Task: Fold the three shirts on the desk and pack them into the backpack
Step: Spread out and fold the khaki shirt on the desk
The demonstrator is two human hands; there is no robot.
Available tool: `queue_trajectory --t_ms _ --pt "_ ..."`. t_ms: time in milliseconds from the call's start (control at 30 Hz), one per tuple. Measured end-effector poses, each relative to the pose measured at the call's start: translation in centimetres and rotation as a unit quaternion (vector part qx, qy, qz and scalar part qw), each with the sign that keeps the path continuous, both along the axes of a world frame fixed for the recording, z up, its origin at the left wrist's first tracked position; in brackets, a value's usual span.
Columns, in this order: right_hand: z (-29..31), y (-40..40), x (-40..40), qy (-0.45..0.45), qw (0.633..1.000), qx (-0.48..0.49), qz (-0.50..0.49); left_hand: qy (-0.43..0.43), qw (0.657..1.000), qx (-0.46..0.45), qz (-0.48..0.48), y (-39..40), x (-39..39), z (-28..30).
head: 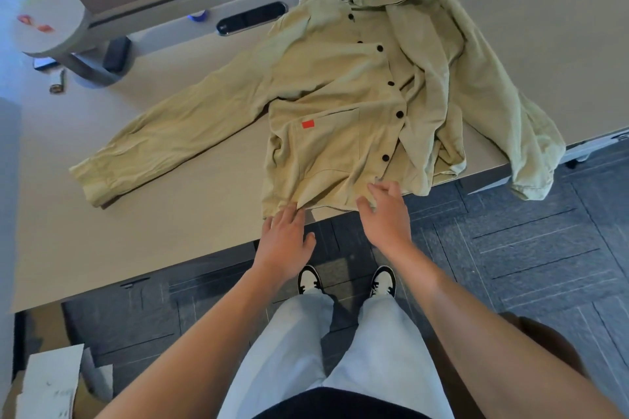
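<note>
Left hand (285, 241) fingers pressed together, flat at hem; right hand (386, 211) fingers spread on hem. One khaki button shirt (343, 92) (seven black round buttons visible, one red patch), creased cotton-like, on beige desk (170, 221).

One pale khaki-green, long-sleeved button-front shirt (343, 85) lies face-up on the beige desk (170, 221), unfolded and creased. Black buttons run down its placket; a small orange-red patch marks one chest pocket. One sleeve extends flat across the desk; the other side is bunched, hanging over the desk edge.
</note>
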State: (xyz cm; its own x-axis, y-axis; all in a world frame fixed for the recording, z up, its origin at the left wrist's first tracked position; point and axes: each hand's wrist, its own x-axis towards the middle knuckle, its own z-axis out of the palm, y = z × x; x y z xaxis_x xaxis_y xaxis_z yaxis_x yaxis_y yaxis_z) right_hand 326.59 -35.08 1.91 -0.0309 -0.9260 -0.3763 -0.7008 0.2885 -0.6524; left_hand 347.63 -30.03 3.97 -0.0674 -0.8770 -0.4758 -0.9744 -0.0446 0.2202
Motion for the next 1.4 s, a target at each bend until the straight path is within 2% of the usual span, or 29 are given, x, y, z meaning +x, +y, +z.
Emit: queue_trajectory --t_ms 133,267,367,433,500,733,933,1200,1400 --pt "2.0 0.2 -2.0 0.028 0.997 -0.008 -0.073 -0.011 1.0 -0.006 -0.027 0.3 0.3 1.4" --pt "3.0 1.0 -4.8 0.061 0.99 0.009 -0.13 -0.046 0.995 0.038 -0.081 0.3 -0.3 2.5" --pt "3.2 1.5 -6.3 0.075 0.991 0.043 -0.104 -0.049 0.987 0.096 -0.122 0.1 -1.5 3.0" --pt "3.5 1.4 -6.8 0.081 0.993 0.064 -0.064 -0.038 0.986 0.101 -0.124 -0.4 -2.3 3.4" --pt "3.9 0.9 -7.3 0.084 0.994 0.066 -0.036 -0.024 0.99 0.081 -0.111 -1.3 -3.1 4.2" --pt "6.1 -3.2 -9.8 0.044 0.999 0.011 -0.027 0.001 0.998 0.02 -0.058 -7.3 -7.7 7.7" --pt "7.3 -8.0 -13.7 0.06 0.998 0.025 0.025 0.021 0.999 0.001 -0.035 -12.4 -13.0 8.9" --pt "7.4 -14.7 -17.4 0.066 0.997 0.044 0.012 0.054 0.998 -0.001 -0.02 -18.6 -16.6 9.0" --pt "5.6 -21.4 -17.4 0.089 0.995 0.03 -0.012 0.073 0.997 -0.014 -0.01 -26.4 -16.6 6.6"
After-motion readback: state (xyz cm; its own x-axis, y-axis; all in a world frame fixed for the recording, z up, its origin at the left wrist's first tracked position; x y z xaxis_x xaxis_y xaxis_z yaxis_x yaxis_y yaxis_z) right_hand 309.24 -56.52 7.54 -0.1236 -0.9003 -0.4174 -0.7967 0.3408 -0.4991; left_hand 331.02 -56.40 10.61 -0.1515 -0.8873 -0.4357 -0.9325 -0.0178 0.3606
